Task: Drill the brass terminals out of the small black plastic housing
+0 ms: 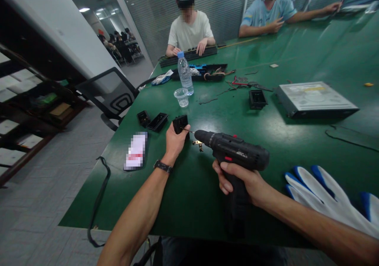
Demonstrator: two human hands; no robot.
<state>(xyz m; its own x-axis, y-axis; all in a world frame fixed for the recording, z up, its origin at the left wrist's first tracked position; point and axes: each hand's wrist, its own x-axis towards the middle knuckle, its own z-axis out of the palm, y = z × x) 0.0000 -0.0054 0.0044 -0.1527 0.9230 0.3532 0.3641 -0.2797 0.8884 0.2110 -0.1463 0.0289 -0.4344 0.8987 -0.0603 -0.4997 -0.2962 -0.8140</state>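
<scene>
My right hand (239, 177) is wrapped round the grip of a black cordless drill (241, 149), which points left. From its chuck a thin bit (188, 130) reaches to a small black plastic housing (180, 123). That housing is held in my left hand (175, 139), with the thumb along its near side; whether the bit tip touches it I cannot tell. Just below the chuck, small brass-coloured metal pieces (199, 144) lie on the green table (177, 210). Two more black housings (157, 122) rest beyond my left hand.
White-and-blue gloves (322, 191) lie by my right forearm. A phone (136, 151) and a black strap (99, 203) are at left. Ahead stand a plastic cup (181, 97), a water bottle (185, 74), another black housing (257, 99) and a metal box (316, 98). Two people sit across.
</scene>
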